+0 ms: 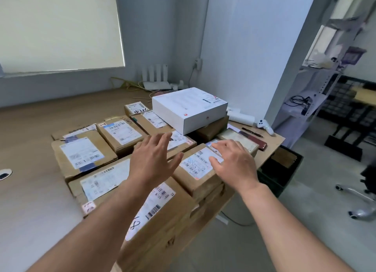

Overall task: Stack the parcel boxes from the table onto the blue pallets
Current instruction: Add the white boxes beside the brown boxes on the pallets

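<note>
Several brown cardboard parcel boxes with white shipping labels cover the right part of the wooden table (40, 117). A white flat box (189, 108) lies on top of the boxes at the back. Both my hands hover with fingers spread over a small labelled box (198, 170) near the table's right edge. My left hand (154, 159) is just left of that box, and my right hand (234, 161) is over its right side, fingertips near the label. Neither hand holds anything. No blue pallet is in view.
A white game controller (264, 126), a pen and a dark red wallet lie at the table's far right corner. A router and cables sit at the back by the wall. A dark crate (280, 170) stands on the floor to the right, with metal shelving beyond.
</note>
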`<state>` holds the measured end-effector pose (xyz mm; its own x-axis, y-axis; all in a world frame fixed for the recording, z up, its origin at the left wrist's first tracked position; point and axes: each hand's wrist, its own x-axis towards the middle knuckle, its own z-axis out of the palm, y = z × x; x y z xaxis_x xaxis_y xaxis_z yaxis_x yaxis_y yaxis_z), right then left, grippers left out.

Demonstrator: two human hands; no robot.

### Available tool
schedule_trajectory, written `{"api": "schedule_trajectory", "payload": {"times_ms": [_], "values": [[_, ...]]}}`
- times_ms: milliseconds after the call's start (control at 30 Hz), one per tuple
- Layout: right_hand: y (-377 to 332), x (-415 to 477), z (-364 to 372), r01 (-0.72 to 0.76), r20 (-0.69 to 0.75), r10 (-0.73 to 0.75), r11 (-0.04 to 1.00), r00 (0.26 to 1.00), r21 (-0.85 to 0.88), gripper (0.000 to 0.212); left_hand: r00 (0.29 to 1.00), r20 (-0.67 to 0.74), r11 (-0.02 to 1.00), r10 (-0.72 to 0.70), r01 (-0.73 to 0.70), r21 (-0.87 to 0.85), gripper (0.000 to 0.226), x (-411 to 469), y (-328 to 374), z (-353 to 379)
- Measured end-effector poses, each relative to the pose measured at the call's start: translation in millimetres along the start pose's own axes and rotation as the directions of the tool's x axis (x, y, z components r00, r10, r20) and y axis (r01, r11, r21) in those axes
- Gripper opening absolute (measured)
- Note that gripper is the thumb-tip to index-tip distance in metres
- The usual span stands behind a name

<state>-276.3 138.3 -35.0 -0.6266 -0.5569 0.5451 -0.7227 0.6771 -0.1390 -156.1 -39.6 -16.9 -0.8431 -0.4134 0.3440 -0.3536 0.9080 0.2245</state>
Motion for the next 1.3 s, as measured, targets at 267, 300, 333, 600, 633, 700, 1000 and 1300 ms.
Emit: {"api": "schedule_trajectory", "payload": {"times_ms": [267, 300, 333, 600, 633, 700, 1000, 1300], "values": [[47.9, 74.9, 39.4, -0.028, 0.066, 0.023, 0.998, 0.998, 0.062, 0.039, 0.994, 0.049, 0.995, -0.101, 0.101, -0.006, 0.072, 86.0, -5.7, 33.3], [53.4, 82.0, 43.2, -0.033, 0.071, 0.028, 0.997, 0.997, 0.069, 0.039, 0.992, 0.053, 0.993, -0.119, 0.119, -0.014, 0.073, 92.3, -5.4, 37.2], [59.0, 89.5, 46.7, -0.04, 0.076, 0.035, 0.996, 0.997, 0.075, 0.04, 0.989, 0.057, 0.99, -0.137, 0.139, -0.02, 0.073, 98.5, -5.2, 41.0], [112.0, 170.4, 76.4, -0.051, 0.132, 0.032, 0.988, 0.991, 0.149, 0.048, 0.942, 0.113, 0.947, -0.317, 0.32, -0.009, 0.08, 137.0, 3.9, 59.1], [118.9, 182.2, 79.7, -0.059, 0.142, 0.036, 0.985, 0.989, 0.162, 0.049, 0.931, 0.109, 0.936, -0.349, 0.353, -0.013, 0.08, 142.0, 5.0, 60.0], [132.6, 206.0, 85.7, -0.081, 0.169, 0.047, 0.977, 0.984, 0.197, 0.052, 0.902, 0.099, 0.903, -0.421, 0.427, -0.05, 0.082, 154.1, 5.9, 63.3], [191.5, 282.5, 119.3, -0.249, 0.572, -0.005, 0.897, 0.82, 0.366, 0.074, 0.794, 0.138, 0.759, -0.592, 0.607, -0.235, 0.062, 197.6, 29.1, 83.8], [209.8, 306.8, 142.0, -0.44, 0.754, -0.317, 0.657, 0.575, 0.612, 0.031, 0.679, 0.412, 0.335, -0.607, 0.689, -0.643, 0.082, 185.2, 33.9, 89.1]]}}
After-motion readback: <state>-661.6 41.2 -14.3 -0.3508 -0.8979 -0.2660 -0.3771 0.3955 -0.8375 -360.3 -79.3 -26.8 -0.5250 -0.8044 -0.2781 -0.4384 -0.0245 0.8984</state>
